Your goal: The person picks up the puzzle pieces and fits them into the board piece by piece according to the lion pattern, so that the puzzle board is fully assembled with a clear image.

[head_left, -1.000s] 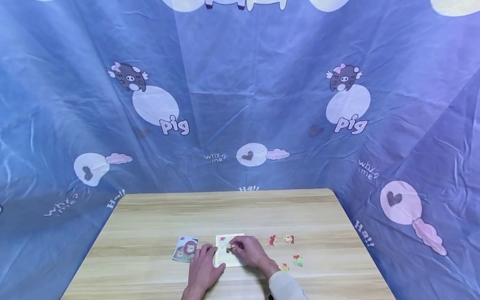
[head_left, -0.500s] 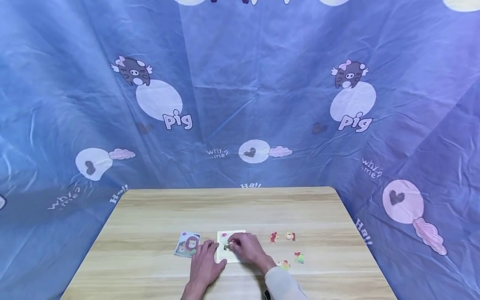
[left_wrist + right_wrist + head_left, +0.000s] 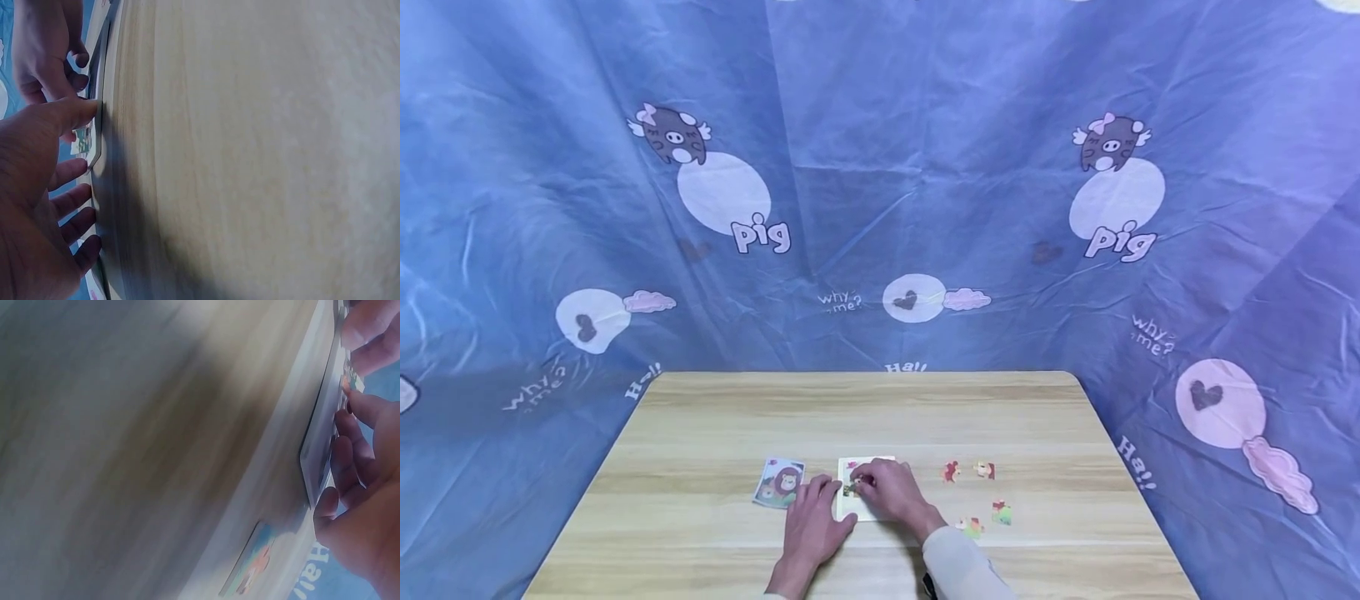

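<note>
A white puzzle tray [image 3: 872,512] lies flat on the table, with a pink patch showing at its far left corner. My right hand [image 3: 895,492] bends over it from the right, thumb and fingertips pinching a small green-and-brown jigsaw piece [image 3: 852,489] low over the tray's left half. In the right wrist view, that piece [image 3: 349,384] shows partly behind the fingertips. My left hand [image 3: 812,518] rests against the tray's left side, its thumb at the near edge and the fingers loosely spread. Part of the tray is hidden under my right hand.
A picture card with a lion [image 3: 775,482] lies left of the tray, partly behind my left fingers. Loose jigsaw pieces lie to the right: a red one [image 3: 951,472], a brown-and-cream one [image 3: 985,471], a red-green one [image 3: 1002,512] and a yellowish one [image 3: 971,527]. Blue patterned cloth [image 3: 850,208] surrounds the wooden table.
The head view has shifted slightly. My right fingertips have shifted a little over the jigsaw piece at the same spot on the tray. The left hand stays at the tray's side.
</note>
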### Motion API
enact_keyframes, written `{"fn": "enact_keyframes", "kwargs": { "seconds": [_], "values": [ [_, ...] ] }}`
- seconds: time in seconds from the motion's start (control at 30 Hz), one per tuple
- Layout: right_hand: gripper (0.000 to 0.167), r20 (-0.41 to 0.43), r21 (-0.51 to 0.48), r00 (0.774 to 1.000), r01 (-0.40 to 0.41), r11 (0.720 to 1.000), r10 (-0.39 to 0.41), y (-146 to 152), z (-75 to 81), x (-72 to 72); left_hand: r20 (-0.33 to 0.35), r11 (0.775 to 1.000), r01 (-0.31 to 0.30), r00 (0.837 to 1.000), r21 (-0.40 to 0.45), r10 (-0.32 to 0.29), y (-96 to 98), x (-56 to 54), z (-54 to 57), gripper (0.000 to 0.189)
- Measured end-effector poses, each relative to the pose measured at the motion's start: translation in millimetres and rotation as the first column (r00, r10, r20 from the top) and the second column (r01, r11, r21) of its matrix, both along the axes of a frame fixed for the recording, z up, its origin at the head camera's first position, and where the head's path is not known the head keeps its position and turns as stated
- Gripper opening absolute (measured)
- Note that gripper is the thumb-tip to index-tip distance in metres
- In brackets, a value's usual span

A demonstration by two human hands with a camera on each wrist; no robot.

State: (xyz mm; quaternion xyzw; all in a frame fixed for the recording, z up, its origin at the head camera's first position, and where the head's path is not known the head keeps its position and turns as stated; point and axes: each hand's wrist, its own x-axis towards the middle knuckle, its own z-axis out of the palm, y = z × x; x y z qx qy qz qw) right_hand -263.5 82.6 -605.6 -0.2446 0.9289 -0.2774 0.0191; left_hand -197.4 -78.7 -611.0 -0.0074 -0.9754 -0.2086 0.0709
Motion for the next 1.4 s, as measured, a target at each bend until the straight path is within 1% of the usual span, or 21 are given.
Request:
{"fn": "enact_keyframes", "kwargs": {
  "seconds": [0.13,0.23,0.33,0.6,0.83,0.9,1.1,1.2,1.3,1.4],
  "values": [
    [0.019,-0.046,0.021,0.999,0.007,1.0,-0.006,-2.8,-0.6,0.5,0.005,1.0,0.002,1.0,-0.004,-0.002,0.5,-1.6,0.3,0.059],
    [0.02,-0.094,0.059,0.996,0.007,0.998,-0.002,-3.8,-2.2,0.5,0.014,1.0,0.002,1.0,-0.007,-0.002,0.8,-2.2,0.6,0.059],
    [0.021,-0.12,0.082,0.993,0.002,0.997,0.008,-4.5,-3.0,1.6,0.021,1.0,0.002,1.0,-0.002,-0.002,0.9,-2.4,1.5,0.06],
    [0.029,-0.115,0.109,0.993,-0.008,0.994,0.021,-7.2,-2.7,2.5,0.034,1.0,-0.009,0.999,0.001,0.009,0.8,-4.5,0.7,0.06],
    [0.029,-0.067,0.111,0.997,-0.037,0.993,0.044,-9.1,0.9,2.0,0.015,1.0,-0.008,1.0,0.006,0.007,-0.3,-5.8,-0.7,0.059],
    [0.028,-0.065,0.12,0.997,-0.039,0.992,0.047,-9.7,1.2,1.8,0.015,1.0,-0.009,1.0,0.006,0.009,-0.7,-5.7,-0.8,0.059],
    [0.027,-0.09,0.135,0.996,0.0,0.991,0.012,-12.1,-0.2,2.4,0.017,1.0,-0.01,1.0,0.003,0.01,-0.9,-5.8,-0.4,0.059],
    [0.025,-0.108,0.125,0.994,0.019,0.992,-0.005,-13.9,-1.2,3.7,0.017,1.0,-0.012,1.0,0.005,0.012,-1.1,-5.6,-0.2,0.059],
    [0.024,-0.146,0.131,0.989,0.026,0.991,-0.007,-15.5,-2.7,5.5,0.013,1.0,-0.013,1.0,0.009,0.013,-1.9,-5.4,-0.8,0.058],
    [0.024,-0.188,0.157,0.982,0.025,0.987,0.005,-16.0,-5.1,7.7,0.01,1.0,-0.012,1.0,0.012,0.012,-2.6,-4.7,-1.9,0.057]
  ]
}}
